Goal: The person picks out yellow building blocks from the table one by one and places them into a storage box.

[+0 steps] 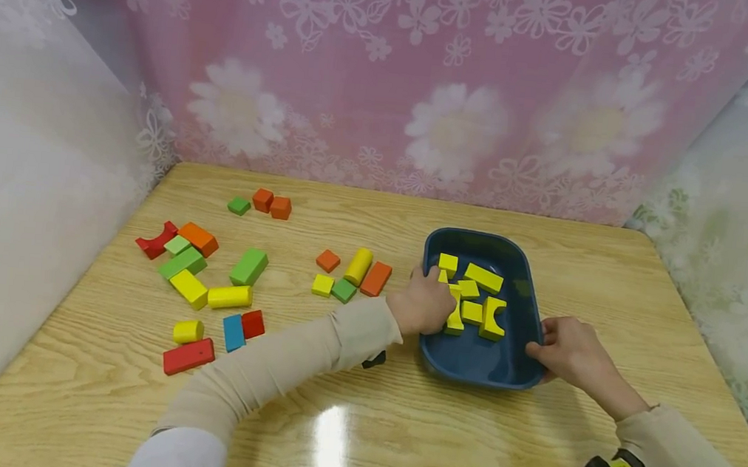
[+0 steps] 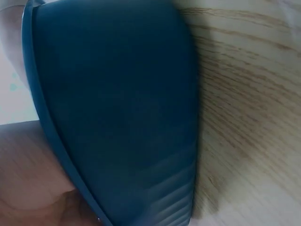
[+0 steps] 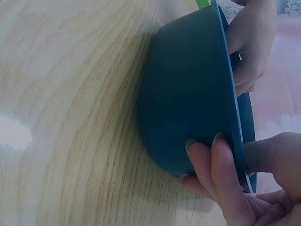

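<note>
Painted wooden blocks [image 1: 210, 278], cubes, cylinders, slabs and one red arch, lie scattered on the left of the glossy wood-grain surface [image 1: 357, 425]. Right of them sits a smooth dark-blue plastic tray [image 1: 470, 360] with rounded corners, holding yellow blocks [image 1: 475, 294]. The left hand [image 1: 423, 303] reaches over the tray's left rim, fingers curled among those blocks; whether it pinches one I cannot tell. The right hand [image 1: 567, 348] pinches the tray's right rim, thumb inside, fingers outside.
</note>
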`<state>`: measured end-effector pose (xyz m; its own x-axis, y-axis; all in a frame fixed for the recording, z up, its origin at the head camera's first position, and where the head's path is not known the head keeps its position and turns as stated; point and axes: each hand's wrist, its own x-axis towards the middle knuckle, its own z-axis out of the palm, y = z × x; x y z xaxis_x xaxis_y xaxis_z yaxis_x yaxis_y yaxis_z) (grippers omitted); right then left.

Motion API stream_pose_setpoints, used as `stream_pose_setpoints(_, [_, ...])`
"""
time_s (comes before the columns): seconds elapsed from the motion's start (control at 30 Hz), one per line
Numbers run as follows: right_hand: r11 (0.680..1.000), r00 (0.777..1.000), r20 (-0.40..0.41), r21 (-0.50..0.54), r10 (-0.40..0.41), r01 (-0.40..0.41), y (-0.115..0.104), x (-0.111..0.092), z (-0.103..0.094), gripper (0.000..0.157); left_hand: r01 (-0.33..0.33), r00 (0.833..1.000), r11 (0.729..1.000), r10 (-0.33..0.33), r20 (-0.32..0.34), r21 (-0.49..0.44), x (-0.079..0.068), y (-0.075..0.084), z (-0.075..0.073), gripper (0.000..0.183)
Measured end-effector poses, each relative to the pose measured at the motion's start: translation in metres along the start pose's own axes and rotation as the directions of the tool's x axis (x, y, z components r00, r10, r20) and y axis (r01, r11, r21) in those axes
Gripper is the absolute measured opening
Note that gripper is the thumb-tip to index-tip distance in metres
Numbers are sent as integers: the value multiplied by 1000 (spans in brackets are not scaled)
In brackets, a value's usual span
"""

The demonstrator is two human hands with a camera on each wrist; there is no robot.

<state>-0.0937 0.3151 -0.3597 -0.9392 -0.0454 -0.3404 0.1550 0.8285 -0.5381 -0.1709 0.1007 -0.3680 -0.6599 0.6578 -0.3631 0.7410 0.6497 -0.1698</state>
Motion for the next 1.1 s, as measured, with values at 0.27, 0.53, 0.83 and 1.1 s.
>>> stream_pose_setpoints(0.27, [1000,1000,-8,14,-27,27,1,0,2,20,22,999,1000,-22,29,-21,0,0,3,27])
stream_pose_setpoints(0.53, [1000,1000,-7,13,-17,17,1,0,1,18,-30,999,999,29,-40,-27,-1,-4,2,27])
stream_pose_setpoints(0.83, [1000,1000,-8,0,-16,16,0,1,0,22,-87,989,992,75,-128,-94,-9,-15,2,29])
stream_pose_setpoints(1.1, [1000,1000,-5,12,-7,7,0,0,0,22,-116,983,985,94,-158,-132,-15,-14,4,25])
